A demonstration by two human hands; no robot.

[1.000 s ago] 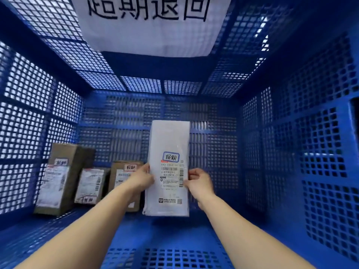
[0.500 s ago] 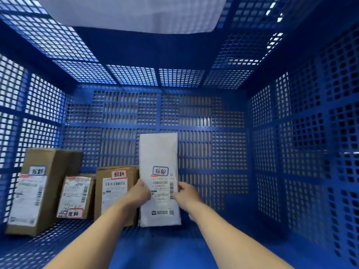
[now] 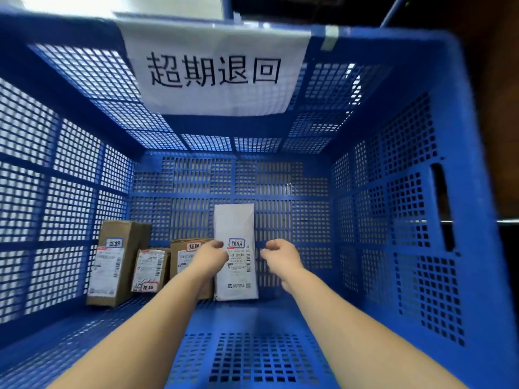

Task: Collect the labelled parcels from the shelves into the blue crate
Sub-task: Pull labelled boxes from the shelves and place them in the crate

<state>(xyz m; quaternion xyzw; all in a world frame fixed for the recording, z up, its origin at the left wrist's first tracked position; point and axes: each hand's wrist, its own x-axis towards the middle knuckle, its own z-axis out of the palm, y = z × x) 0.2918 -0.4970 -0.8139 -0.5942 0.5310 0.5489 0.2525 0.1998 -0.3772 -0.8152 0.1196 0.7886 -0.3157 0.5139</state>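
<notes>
Both of the person's arms reach down into the blue crate, whose mesh walls fill most of the view. A white parcel stands upright on the crate floor against the far wall, with a blue-bordered sticker and a printed shipping label on its front.

The left hand is at the parcel's left edge, level with the label. Its fingers are curled and overlap that edge, but whether its grip has hold of the parcel or only rests against it cannot be told from this angle. The right hand is just to the right of the parcel with a narrow gap between them; its fingers are loosely curled and its grip holds nothing.

To the left of the white parcel, three brown cardboard boxes stand along the same far wall. The medium box is just beside the parcel and partly hidden behind the left hand and forearm. The small box comes next, and the tall box stands in the far left corner. Each carries a shipping label and a small handwritten sticker.

A white paper sign with four large black Chinese characters hangs over the crate's far rim.
</notes>
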